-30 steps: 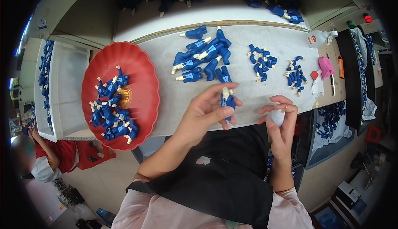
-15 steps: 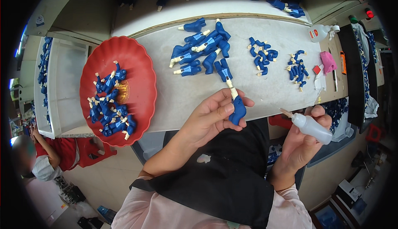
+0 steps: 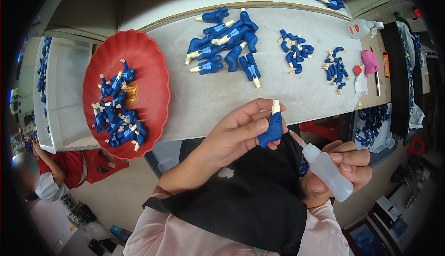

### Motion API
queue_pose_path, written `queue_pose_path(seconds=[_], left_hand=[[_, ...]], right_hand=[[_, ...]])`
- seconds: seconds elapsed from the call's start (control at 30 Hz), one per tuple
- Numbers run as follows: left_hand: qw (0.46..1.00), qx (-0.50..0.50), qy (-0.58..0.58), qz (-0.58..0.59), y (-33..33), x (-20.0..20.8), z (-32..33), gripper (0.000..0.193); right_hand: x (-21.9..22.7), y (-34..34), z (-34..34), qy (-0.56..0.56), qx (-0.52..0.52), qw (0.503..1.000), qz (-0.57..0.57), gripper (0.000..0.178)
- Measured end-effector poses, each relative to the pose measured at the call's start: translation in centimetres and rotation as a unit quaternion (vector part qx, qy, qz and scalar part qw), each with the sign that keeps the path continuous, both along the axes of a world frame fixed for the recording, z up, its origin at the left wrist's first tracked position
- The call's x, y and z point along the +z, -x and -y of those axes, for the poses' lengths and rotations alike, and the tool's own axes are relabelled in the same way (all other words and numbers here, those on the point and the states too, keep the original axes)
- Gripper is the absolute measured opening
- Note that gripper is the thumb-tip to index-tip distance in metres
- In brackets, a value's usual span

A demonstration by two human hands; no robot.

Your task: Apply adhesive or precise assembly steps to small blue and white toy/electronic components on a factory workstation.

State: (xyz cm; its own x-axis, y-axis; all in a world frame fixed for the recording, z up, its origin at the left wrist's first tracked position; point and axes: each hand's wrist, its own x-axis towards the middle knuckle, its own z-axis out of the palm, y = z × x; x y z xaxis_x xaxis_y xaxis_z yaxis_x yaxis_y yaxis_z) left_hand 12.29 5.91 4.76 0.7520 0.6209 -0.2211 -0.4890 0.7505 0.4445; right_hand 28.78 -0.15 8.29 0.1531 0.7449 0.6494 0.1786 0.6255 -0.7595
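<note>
Between the thumb and fingers of my left hand (image 3: 241, 128) is a blue moulded figurine leg piece (image 3: 271, 131), its cream peg pointing up and away from me. My right hand (image 3: 340, 165) is closed around a translucent white squeeze bottle (image 3: 330, 175). The bottle's thin brownish nozzle (image 3: 295, 137) tilts toward the blue piece, close to its right side; whether they touch I cannot tell. Beyond my hands lies a pile of larger blue figurine parts (image 3: 225, 38) with cream ends. Two groups of smaller blue arm-like pieces, one nearer (image 3: 294, 52) and one farther right (image 3: 336, 68), lie beside it.
A red scalloped dish (image 3: 155, 66) at the left holds assembled blue-and-cream pieces. At the right are a clear bottle (image 3: 359, 28), a pink cloth (image 3: 370, 62) and an orange-handled tool (image 3: 385, 64). A white bin (image 3: 65, 93) stands far left, where another person's arm (image 3: 44, 156) shows.
My right hand has brought the squeeze bottle left and down, its nozzle now by the blue piece. My left hand has shifted the piece slightly right, and the view has moved a little.
</note>
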Motion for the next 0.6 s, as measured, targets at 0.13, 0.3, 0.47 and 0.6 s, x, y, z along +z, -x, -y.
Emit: queue_pose_path(seconds=[0.13,0.3,0.47,0.6], left_hand=[[1.000,-0.008,-0.002,0.005,0.04,-0.08,0.05,0.037],[1.000,-0.008,-0.003,0.005,-0.09,-0.16,0.14,0.037],[1.000,-0.006,-0.006,0.001,-0.16,-0.14,0.18,0.037],[1.000,-0.002,-0.006,-0.005,-0.19,-0.01,0.19,0.037]], right_hand=[[0.04,0.37,0.12,0.010,-0.008,1.000,0.006,0.054],[-0.13,0.51,0.09,0.015,-0.013,1.000,0.005,0.054],[-0.11,0.46,0.16,0.025,-0.014,0.999,0.019,0.055],[-0.44,0.96,-0.19,-0.003,-0.081,0.995,0.062,0.045]])
